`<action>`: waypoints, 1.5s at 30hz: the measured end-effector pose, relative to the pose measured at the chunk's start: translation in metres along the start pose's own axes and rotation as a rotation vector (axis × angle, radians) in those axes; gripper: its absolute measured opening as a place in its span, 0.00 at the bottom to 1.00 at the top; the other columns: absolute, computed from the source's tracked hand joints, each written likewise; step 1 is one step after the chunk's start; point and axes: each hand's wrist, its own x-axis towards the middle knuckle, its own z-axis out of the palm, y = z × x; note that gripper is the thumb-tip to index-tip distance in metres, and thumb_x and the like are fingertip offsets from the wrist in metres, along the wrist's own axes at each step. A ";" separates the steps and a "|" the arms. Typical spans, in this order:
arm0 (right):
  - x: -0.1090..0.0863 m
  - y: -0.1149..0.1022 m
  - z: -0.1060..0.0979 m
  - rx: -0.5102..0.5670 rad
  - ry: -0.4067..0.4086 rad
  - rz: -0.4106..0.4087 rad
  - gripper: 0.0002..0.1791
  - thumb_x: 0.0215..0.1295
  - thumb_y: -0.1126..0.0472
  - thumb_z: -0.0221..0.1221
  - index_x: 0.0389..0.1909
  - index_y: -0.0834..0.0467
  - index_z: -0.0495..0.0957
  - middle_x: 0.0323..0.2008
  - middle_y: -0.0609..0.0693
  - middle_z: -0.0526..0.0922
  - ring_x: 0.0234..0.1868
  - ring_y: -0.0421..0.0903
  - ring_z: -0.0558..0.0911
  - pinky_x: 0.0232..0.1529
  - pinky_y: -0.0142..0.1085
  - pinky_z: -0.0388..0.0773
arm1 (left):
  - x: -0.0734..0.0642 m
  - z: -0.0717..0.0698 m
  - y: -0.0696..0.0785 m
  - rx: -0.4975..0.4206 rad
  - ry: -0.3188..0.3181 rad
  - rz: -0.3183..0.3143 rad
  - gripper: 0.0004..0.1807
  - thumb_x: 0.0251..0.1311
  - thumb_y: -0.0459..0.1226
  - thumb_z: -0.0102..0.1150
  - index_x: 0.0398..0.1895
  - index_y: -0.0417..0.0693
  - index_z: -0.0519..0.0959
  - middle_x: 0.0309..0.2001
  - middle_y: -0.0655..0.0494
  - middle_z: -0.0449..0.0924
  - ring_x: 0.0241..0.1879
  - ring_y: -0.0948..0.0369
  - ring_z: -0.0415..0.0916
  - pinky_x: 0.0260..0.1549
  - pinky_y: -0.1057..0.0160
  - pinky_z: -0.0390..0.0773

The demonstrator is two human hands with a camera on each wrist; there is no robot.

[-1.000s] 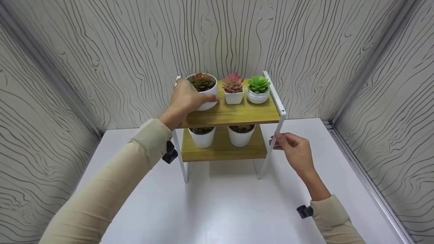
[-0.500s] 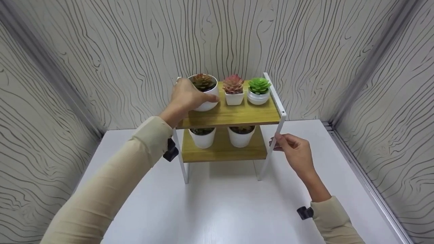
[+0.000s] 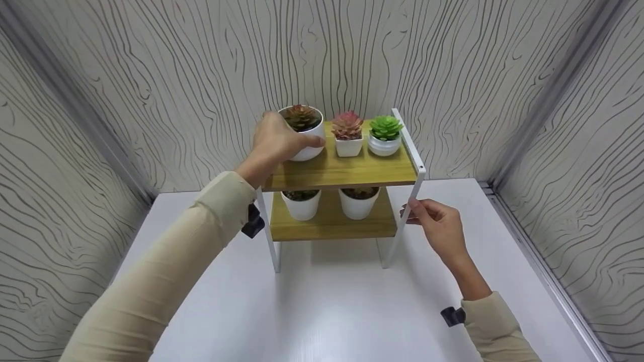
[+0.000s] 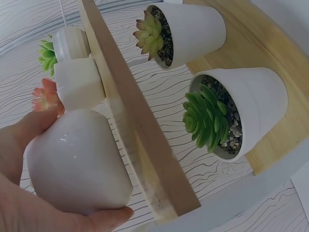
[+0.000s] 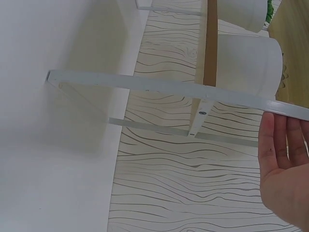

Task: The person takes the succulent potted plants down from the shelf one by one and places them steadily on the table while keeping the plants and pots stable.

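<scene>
My left hand (image 3: 278, 143) grips a white round pot with a reddish-brown succulent (image 3: 304, 146), thumb on the near side. The left wrist view shows the pot's base a little clear of the top board (image 4: 140, 140). Beside it on the top tier stand a square white pot with a pink succulent (image 3: 348, 146) and a ribbed white pot with a green succulent (image 3: 385, 145). My right hand (image 3: 437, 221) pinches the white front right leg (image 3: 408, 203) of the two-tier plant stand. In the right wrist view its fingers (image 5: 267, 137) lie against the metal bar.
On the lower board (image 3: 332, 229) are a left white pot (image 3: 302, 207) and a right one (image 3: 358, 206), each with a succulent and pebbles. The stand is on a white table (image 3: 322, 311), close to a wood-grain patterned back wall (image 3: 201, 100) with side walls flanking it.
My left hand has raised the white pot slightly off the top board in the last half second. The right hand stays in place on the stand's leg.
</scene>
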 end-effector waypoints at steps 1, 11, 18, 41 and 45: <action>0.000 0.000 0.000 0.006 0.001 -0.001 0.13 0.66 0.56 0.53 0.36 0.61 0.81 0.32 0.54 0.84 0.37 0.56 0.82 0.40 0.37 0.79 | -0.001 -0.001 0.001 -0.004 0.000 0.004 0.51 0.29 0.55 0.75 0.57 0.44 0.62 0.50 0.53 0.69 0.50 0.59 0.67 0.52 0.63 0.69; 0.001 0.001 0.000 0.011 0.001 0.007 0.14 0.66 0.55 0.52 0.36 0.61 0.81 0.34 0.60 0.83 0.38 0.57 0.82 0.41 0.37 0.79 | -0.009 -0.008 0.004 -0.012 -0.007 0.048 0.53 0.30 0.55 0.74 0.60 0.44 0.59 0.52 0.52 0.67 0.53 0.58 0.66 0.53 0.62 0.68; 0.001 0.001 0.002 0.011 -0.011 0.018 0.14 0.66 0.54 0.52 0.37 0.60 0.81 0.34 0.56 0.83 0.39 0.57 0.82 0.41 0.37 0.79 | -0.015 -0.012 -0.003 -0.009 -0.001 0.079 0.56 0.30 0.57 0.73 0.62 0.43 0.57 0.52 0.52 0.67 0.53 0.58 0.66 0.53 0.61 0.68; -0.001 0.002 0.003 -0.002 0.012 0.014 0.15 0.66 0.55 0.52 0.36 0.62 0.81 0.33 0.56 0.83 0.38 0.54 0.83 0.40 0.38 0.79 | -0.044 -0.012 -0.016 -0.070 -0.021 0.176 0.53 0.27 0.55 0.75 0.58 0.44 0.59 0.48 0.56 0.70 0.50 0.62 0.68 0.51 0.62 0.69; -0.001 0.003 0.002 -0.001 0.015 0.014 0.14 0.66 0.55 0.52 0.36 0.61 0.81 0.34 0.60 0.83 0.38 0.54 0.83 0.40 0.38 0.79 | -0.046 -0.013 -0.019 -0.087 -0.019 0.191 0.51 0.27 0.55 0.75 0.56 0.46 0.61 0.48 0.57 0.70 0.50 0.62 0.68 0.51 0.62 0.69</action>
